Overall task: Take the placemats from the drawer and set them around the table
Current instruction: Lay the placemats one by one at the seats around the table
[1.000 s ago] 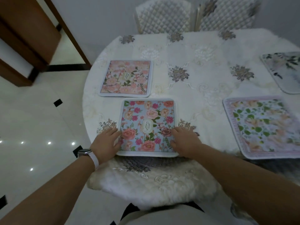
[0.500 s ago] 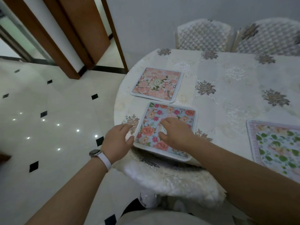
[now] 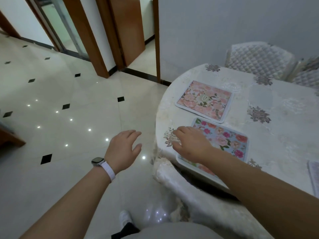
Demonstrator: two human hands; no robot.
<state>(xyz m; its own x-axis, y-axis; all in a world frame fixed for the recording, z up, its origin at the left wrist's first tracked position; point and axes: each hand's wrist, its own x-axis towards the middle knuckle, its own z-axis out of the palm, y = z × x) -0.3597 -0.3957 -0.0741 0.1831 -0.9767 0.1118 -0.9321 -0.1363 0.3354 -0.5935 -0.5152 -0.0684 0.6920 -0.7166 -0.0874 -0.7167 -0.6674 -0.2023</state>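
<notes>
A blue floral placemat (image 3: 226, 140) lies flat at the near edge of the round table (image 3: 284, 135), which has a white embroidered cloth. My right hand (image 3: 191, 144) hovers over the mat's left end with fingers spread, holding nothing. My left hand (image 3: 123, 149), with a watch on its wrist, is off the table over the floor, fingers apart and empty. A pink floral placemat (image 3: 204, 100) lies just beyond the blue one. The corner of a third mat (image 3: 314, 176) shows at the right edge.
Two quilted chairs (image 3: 259, 59) stand behind the table against the grey wall. To the left is glossy tiled floor (image 3: 69, 118) with black diamond inlays, leading to wooden door frames (image 3: 96, 40). A fluffy seat cushion (image 3: 198, 190) sits under the table's near edge.
The view has swung left toward the floor and doors. My left hand has come off the table edge into the air. My right hand has slid to the blue mat's left end.
</notes>
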